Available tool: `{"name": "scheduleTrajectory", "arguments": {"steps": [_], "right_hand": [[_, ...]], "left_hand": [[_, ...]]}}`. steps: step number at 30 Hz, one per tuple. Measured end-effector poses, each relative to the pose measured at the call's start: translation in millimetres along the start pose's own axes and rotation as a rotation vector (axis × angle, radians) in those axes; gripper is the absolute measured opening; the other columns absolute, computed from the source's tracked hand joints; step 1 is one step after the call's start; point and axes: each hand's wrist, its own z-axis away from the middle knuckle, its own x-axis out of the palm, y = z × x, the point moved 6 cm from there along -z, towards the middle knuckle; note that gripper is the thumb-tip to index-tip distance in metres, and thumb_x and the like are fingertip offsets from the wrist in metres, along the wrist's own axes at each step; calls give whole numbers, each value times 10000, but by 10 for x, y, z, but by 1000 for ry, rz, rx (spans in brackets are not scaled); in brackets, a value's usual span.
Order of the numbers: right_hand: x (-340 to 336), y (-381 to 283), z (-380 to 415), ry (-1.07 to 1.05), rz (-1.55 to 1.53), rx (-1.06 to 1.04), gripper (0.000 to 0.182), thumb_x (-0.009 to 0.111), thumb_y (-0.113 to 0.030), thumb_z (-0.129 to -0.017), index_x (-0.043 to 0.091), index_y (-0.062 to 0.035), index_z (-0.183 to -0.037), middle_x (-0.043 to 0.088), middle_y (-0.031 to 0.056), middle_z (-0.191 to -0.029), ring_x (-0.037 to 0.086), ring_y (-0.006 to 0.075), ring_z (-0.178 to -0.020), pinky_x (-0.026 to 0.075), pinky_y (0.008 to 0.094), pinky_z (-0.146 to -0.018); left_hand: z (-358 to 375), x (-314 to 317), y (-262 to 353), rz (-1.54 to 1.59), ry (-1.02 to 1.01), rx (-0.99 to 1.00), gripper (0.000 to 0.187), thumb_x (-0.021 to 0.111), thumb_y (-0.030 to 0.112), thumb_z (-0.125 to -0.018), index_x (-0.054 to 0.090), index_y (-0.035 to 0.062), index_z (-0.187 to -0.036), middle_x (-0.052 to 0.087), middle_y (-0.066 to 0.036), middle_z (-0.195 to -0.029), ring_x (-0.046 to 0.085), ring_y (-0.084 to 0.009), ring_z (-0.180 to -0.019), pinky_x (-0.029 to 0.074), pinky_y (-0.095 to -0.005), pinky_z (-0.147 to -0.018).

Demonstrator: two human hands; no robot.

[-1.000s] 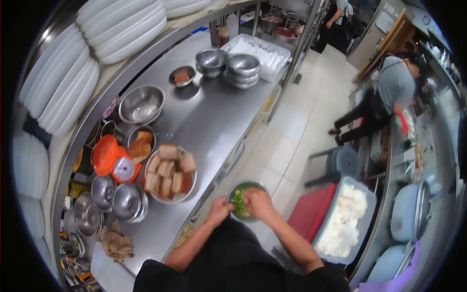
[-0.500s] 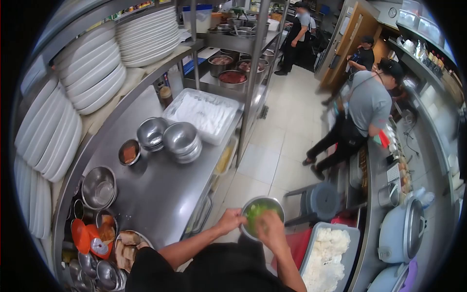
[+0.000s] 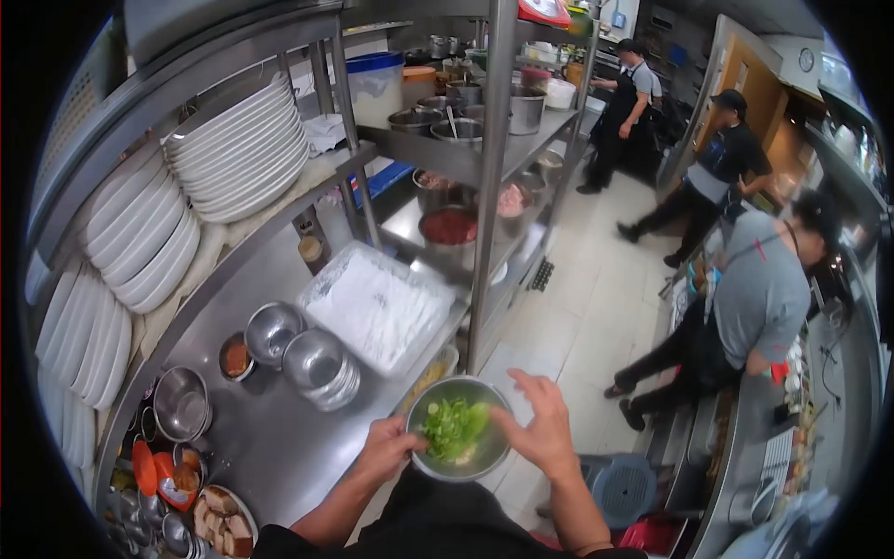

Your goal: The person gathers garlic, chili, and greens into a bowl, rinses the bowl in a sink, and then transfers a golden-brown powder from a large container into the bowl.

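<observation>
A metal mixing bowl (image 3: 482,468) is held in front of my body, with chopped greens (image 3: 454,424) and some pale bits inside. My left hand (image 3: 387,449) grips its left rim, fingers closed around the edge. On the other side, my right hand (image 3: 542,424) is open with its fingers spread, the thumb close to the bowl's right rim. To the left, a stack of steel bowls (image 3: 321,368) stands on the steel counter (image 3: 279,447), and beyond it is a clear plastic tub (image 3: 438,312) of white powder.
Stacked white plates (image 3: 242,149) fill the shelf on the left. Pots of food, including one with red contents (image 3: 449,225), stand on the rack ahead. A bowl of sliced meat (image 3: 223,522) is at lower left. A grey stool (image 3: 622,489) and a co-worker (image 3: 759,298) are on my right.
My right hand has come out of the greens and its fingers have spread. Bowl and hands now appear further left in view, nearer the counter. The camera view has shifted.
</observation>
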Motion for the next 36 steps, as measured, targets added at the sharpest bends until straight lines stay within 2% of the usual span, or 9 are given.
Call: {"name": "scheduleTrajectory", "arguments": {"steps": [3, 6, 12, 15, 20, 22, 24, 29, 36], "right_hand": [[236, 545, -431, -359, -245, 283, 308, 690, -195, -786, 650, 12, -1009, 612, 97, -622, 534, 133, -463, 447, 299, -481], [361, 867, -829, -399, -278, 315, 280, 646, -159, -810, 647, 32, -1014, 563, 89, -552, 535, 93, -486, 443, 278, -482], [-174, 1017, -1751, -321, -471, 531, 220, 566, -57, -824, 648, 73, -981, 605, 48, -598, 516, 61, -478, 424, 230, -445], [-502, 1296, -2296, -250, -391, 530, 235, 560, -39, -823, 633, 114, -986, 630, 47, -635, 548, 62, -494, 442, 215, -441], [-725, 1825, -3291, -192, -499, 383, 187, 538, -28, -815, 650, 106, -882, 608, 50, -602, 518, 60, -459, 418, 218, -412], [-699, 1994, -3714, -220, -493, 345, 177, 538, -27, -811, 649, 101, -859, 597, 41, -587, 504, 59, -448, 405, 218, -406], [-674, 2091, -4079, -256, -460, 333, 169, 537, -28, -807, 647, 95, -844, 585, 33, -571, 489, 57, -437, 393, 218, -400], [-491, 2378, -4900, -357, -476, 231, 137, 559, -16, -781, 640, 93, -767, 509, -6, -521, 432, 44, -441, 320, 243, -394], [-106, 2581, -5506, -508, -439, 136, 132, 576, -17, -737, 631, 99, -769, 439, 5, -484, 392, 48, -457, 311, 263, -417]], "left_hand": [[-488, 46, 404, 14, -15, 66, 146, 607, -83, -681, 648, -20, -806, 641, -33, -692, 541, -66, -546, 400, -206, -500], [-947, 226, 928, -141, -130, 56, 41, 650, -18, -738, 629, 8, -762, 606, -6, -651, 539, -57, -549, 413, -210, -505], [-1853, 392, 2128, -400, -301, 183, 186, 671, 165, -876, 601, 39, -760, 624, -12, -674, 585, -58, -641, 460, -209, -580], [-2202, 297, 3088, -511, -63, 601, 194, 654, 195, -891, 604, 34, -795, 635, -18, -685, 569, -49, -625, 431, -197, -555], [-2997, 757, 4134, -790, 84, 730, 252, 633, 272, -892, 610, 21, -885, 646, -61, -773, 600, -104, -669, 465, -233, -583], [-3313, 1136, 4374, -958, 91, 1013, 284, 638, 299, -885, 637, 19, -931, 653, -64, -838, 617, -133, -748, 491, -266, -651], [-3970, 1218, 4447, -1074, 141, 782, 359, 652, 364, -863, 654, 25, -979, 657, -78, -846, 627, -171, -813, 501, -303, -727], [-4960, 1633, 4538, -1439, 130, 666, 472, 684, 433, -786, 654, 49, -1059, 650, -104, -816, 625, -204, -735, 494, -327, -700], [-5498, 1781, 4341, -1375, -10, 647, 378, 673, 360, -805, 660, 34, -995, 601, -90, -673, 595, -211, -639, 470, -347, -640]]}}
